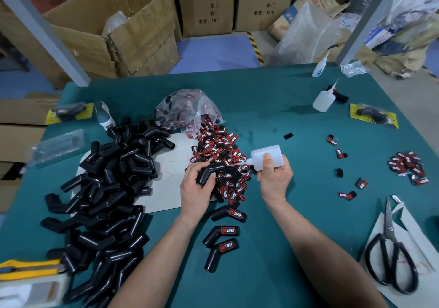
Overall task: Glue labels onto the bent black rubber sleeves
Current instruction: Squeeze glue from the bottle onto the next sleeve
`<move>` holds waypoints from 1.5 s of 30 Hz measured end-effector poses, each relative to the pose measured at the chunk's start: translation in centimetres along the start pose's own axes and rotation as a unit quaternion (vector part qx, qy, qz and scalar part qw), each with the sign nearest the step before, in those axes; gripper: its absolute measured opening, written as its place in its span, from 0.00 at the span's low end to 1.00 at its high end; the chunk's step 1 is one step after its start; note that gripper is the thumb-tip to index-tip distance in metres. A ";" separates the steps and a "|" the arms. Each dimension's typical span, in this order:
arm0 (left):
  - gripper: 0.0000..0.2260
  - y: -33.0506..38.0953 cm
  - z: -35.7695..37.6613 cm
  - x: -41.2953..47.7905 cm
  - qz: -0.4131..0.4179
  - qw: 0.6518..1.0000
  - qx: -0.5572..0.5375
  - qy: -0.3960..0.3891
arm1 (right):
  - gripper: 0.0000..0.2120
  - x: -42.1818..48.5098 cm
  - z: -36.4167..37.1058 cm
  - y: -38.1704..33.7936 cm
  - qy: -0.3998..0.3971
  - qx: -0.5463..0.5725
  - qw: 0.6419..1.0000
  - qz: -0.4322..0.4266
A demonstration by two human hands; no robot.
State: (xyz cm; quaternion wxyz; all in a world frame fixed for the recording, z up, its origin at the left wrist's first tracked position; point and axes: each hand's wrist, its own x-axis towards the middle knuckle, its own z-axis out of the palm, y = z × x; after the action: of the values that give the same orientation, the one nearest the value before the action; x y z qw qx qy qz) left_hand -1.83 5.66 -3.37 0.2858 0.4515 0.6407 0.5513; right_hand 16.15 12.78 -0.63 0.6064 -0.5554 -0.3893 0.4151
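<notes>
My left hand (194,189) grips a bent black rubber sleeve (207,173) above the pile of red-and-black labels (223,155). A white glue bottle (267,157) is held in my right hand (274,177), its nozzle pointing left and touching the sleeve's upper arm. Three labelled sleeves (225,231) lie on the green mat in front of me. To the left spreads a large heap of unlabelled black sleeves (107,189).
Scissors (389,248) lie on paper at the right. Loose labels (407,165) are scattered on the right side. Two more glue bottles (324,100) stand at the back right, a plastic bag of labels (187,108) behind the pile, a yellow knife (28,269) at the left edge.
</notes>
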 end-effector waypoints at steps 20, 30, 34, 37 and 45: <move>0.15 0.4 -0.1 -0.2 -0.013 1.000 -0.012 -0.004 | 0.12 0.2 -0.1 -0.6 0.022 0.009 0.999 0.022; 0.15 0.5 -0.1 -0.2 -0.015 1.000 -0.001 -0.011 | 0.12 0.0 0.0 -0.5 0.013 -0.001 1.000 0.011; 0.16 0.6 -0.1 -0.2 -0.019 1.000 -0.003 -0.013 | 0.12 0.1 -0.2 -0.5 0.018 -0.005 1.000 0.016; 0.17 0.6 -0.1 -0.2 -0.019 1.000 -0.002 -0.010 | 0.12 0.3 -0.2 -0.6 0.020 -0.001 1.000 0.014; 0.19 0.7 0.0 -0.2 -0.008 1.000 0.005 -0.007 | 0.18 0.1 -0.1 -0.5 0.013 0.015 1.000 0.012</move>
State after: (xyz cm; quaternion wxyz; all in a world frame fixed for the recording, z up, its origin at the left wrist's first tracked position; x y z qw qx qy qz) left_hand -1.59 5.45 -2.72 0.2925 0.4512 0.6450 0.5430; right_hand 16.29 12.82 -0.09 0.6147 -0.5565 -0.3679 0.4208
